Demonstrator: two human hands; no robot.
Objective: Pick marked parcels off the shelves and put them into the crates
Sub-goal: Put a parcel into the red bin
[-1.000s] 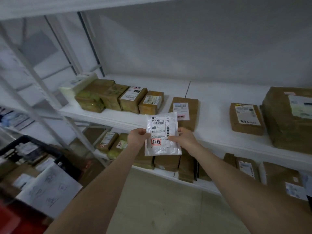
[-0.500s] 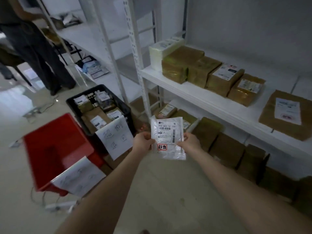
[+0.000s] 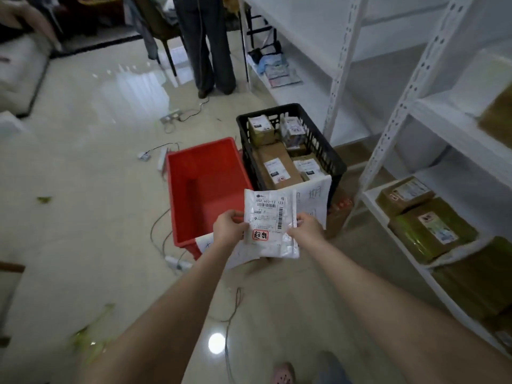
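Head view, grip: my left hand (image 3: pixel 231 231) pinches the parcel (image 3: pixel 270 225) by its left edge; my right hand (image 3: pixel 307 227) pinches the right edge; both grasp it, label up, in the air.
Parcel's place: between my two hands; near the crates' near walls, not yet in either.
Beyond the grip: red crate (image 3: pixel 205 189) ahead and a little left, nothing visible inside; black crate (image 3: pixel 327 145) ahead and right, just beside the red one, part-filled with boxes (image 3: pixel 277 167).
Right of the grip: shelves (image 3: pixel 388 139) with more boxes.
Step, as I judge it: carrying the parcel to a crate; which one its red stamp (image 3: pixel 260 235) calls for I cannot read.
Doing it well: I'd match the stamp to the sheets (image 3: pixel 318 198) hung on the crates; lower the parcel in flat rather than toss it, since it looks light enough to flutter; mind the cables (image 3: pixel 230 314) underfoot.
Materials: parcel a thin, glossy, crinkled plastic bag with a paper label; crates rigid plastic, the black one latticed, the red one solid-walled; boxes cardboard under shiny tape; floor (image 3: pixel 83 189) polished and glary.
Shapes: parcel flat, rectangular, limp at the lower corners; crates oblong and open-topped.
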